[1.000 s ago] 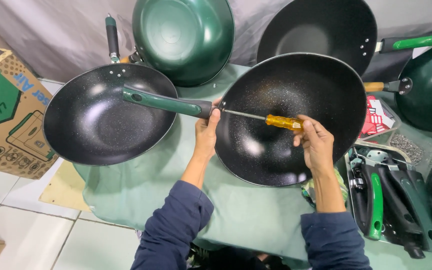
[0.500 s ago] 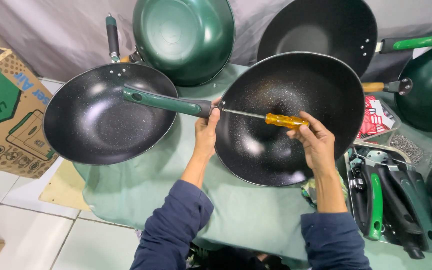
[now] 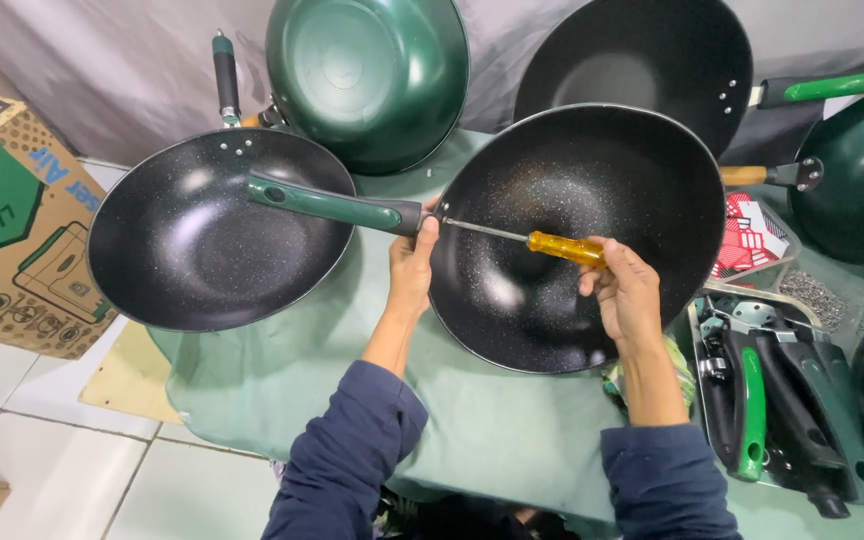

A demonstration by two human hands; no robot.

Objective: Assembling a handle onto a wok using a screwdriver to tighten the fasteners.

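- Left hand curled around the near rim of the black speckled wok, thumb pressed at the joint where the green handle meets the pan, at 9 o'clock on the wok.
- Right hand closed around the amber grip of the screwdriver, fingers wrapped over its butt end, at 4 o'clock from the wok's centre.
- Screwdriver lying nearly level across the wok's bowl, metal shaft pointing toward 9 o'clock, tip reaching the handle joint just beside the left thumb; exact contact of the tip too small to tell.
- Wok resting on the pale green cloth-covered table, tilted slightly, inner face up.
- Green handle stretching toward 10 o'clock over a second black wok that lies to the left, rims close together.
- Dark green wok propped bottom outward at 11 o'clock, against the grey backdrop.
- Another black wok leaning at 12 o'clock, behind the held one, green handle out to the right.
- Tray of loose black and green handles at 4 o'clock, beside the right forearm.
- Cardboard box far out at 9 o'clock, on the tiled floor.
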